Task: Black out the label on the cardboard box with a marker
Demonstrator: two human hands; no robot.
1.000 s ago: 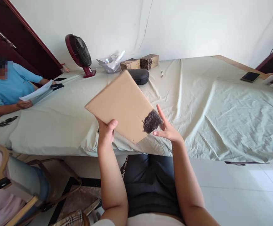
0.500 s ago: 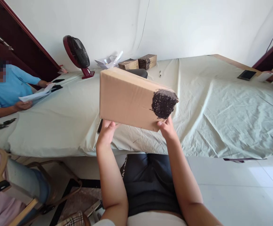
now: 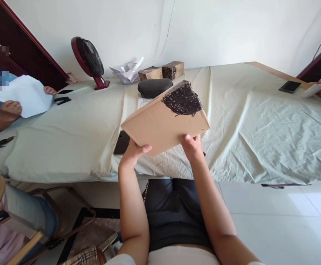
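Observation:
A brown cardboard box (image 3: pixel 166 125) with one corner scribbled over in black is held up above the cloth-covered table, tilted so its right end is higher. My left hand (image 3: pixel 132 152) grips its lower left edge, thumb on the near face and the other fingers hidden behind. My right hand (image 3: pixel 192 145) holds the lower right edge in the same way, its thumb on the face. Partly covered by my left hand and the box, a dark flat device (image 3: pixel 121 143) lies on the table. Just behind the box sits a black zip case (image 3: pixel 154 87).
Along the wall stand a red fan (image 3: pixel 90 62), a clear plastic basket (image 3: pixel 125 75) with papers, and two small patterned boxes (image 3: pixel 150 73). At left a person holds white sheets (image 3: pixel 34 95). A dark tablet (image 3: pixel 289 87) lies at far right, by another person's hand.
The box has turned in my hands, its blackened corner swinging up and the left end dropping. The black case behind shows more fully. The person at left has raised the sheets.

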